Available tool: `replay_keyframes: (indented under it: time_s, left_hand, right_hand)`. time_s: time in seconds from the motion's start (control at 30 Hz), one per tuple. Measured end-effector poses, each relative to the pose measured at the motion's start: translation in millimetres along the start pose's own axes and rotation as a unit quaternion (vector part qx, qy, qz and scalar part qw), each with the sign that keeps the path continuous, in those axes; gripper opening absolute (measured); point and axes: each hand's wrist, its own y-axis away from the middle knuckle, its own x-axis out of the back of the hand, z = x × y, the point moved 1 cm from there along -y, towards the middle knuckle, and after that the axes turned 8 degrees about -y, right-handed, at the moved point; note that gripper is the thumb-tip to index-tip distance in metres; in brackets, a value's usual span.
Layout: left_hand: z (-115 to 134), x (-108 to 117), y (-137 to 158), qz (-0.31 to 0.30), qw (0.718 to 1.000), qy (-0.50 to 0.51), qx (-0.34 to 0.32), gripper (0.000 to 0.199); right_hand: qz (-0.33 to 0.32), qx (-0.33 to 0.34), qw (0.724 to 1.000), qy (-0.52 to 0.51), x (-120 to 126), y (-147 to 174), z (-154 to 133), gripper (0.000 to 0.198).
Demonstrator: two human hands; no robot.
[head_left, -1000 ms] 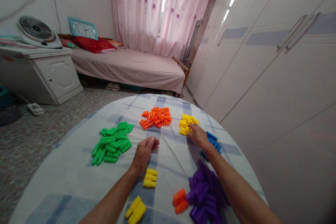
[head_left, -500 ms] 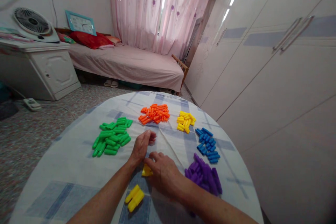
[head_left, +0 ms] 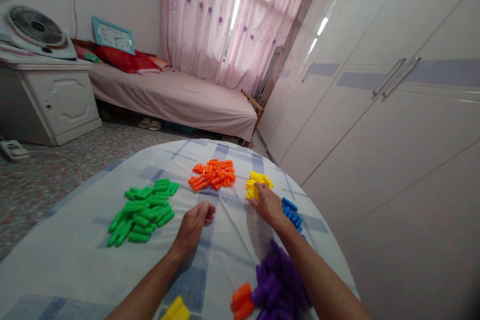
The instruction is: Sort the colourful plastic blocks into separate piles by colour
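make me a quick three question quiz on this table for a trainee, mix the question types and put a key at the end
1. Multiple choice: which colour is the pile that the right hand is at?
A) green
B) yellow
C) orange

2. True or false: the left hand is apart from the green pile.

3. Fill the blank: the two near orange pieces lie beside the ____ pile.

Key:
1. B: its fingers are at the yellow pile.
2. True: bare tablecloth shows between them.
3. Purple: the purple pile is right next to them.
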Motion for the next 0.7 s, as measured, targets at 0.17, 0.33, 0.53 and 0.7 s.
replay_keyframes:
  time_s: [0.17,0.33,0.53,0.7]
  left_hand:
    - [5,0,1,0.001,1.000,-0.004,0.001,0.053]
    - [8,-1,2,0.002,1.000,-0.009,0.006,0.053]
    - [6,0,2,0.012,1.000,-0.005,0.004,0.053]
    - [4,2,-1,0.029,0.999,-0.012,-0.002,0.045]
  right_hand:
    - [-0.011,-0.045,0.999,0.012,-6,-32,20,0.042]
    - [0.002,0.033,0.998,-0.057,-3,0,-2,0.038]
    - [-0.189,0.336,0.884,-0.265,4,93,-60,0.043]
    - [-0.199,0.463,0.831,-0.236,-43,141,-95,0.062]
